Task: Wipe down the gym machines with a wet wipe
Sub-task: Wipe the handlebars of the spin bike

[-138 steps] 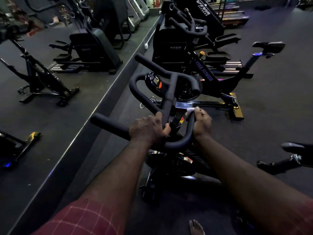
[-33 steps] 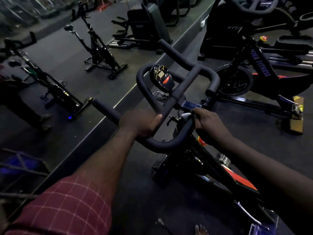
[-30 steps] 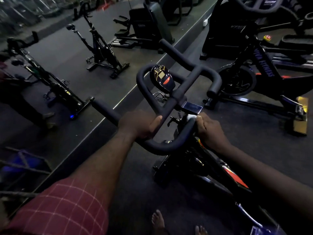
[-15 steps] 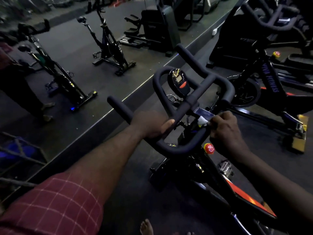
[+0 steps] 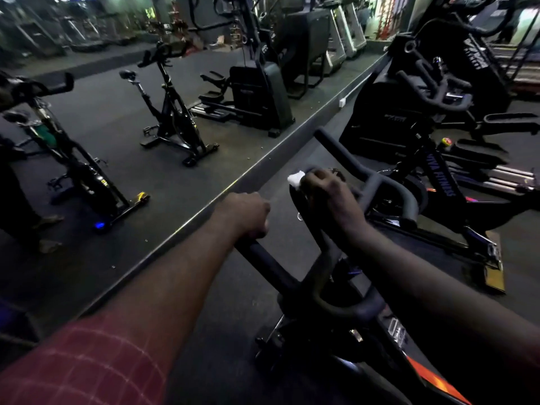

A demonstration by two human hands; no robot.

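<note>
A black spin bike's handlebar fills the middle of the head view. My left hand grips the end of its left bar. My right hand is farther forward on the inner loop, over the spot where the small console sits, which it hides. It holds a white wet wipe against the bar, and a corner of the wipe sticks out past the fingers at the left.
A second spin bike stands just ahead on the right. A raised platform edge runs diagonally at the left, with more bikes and an elliptical on it. A person's legs are at the far left.
My right hand has moved with the wipe from the near right curve of the handlebar forward to the inner loop by the console. My left hand has slid outward along the left bar.
</note>
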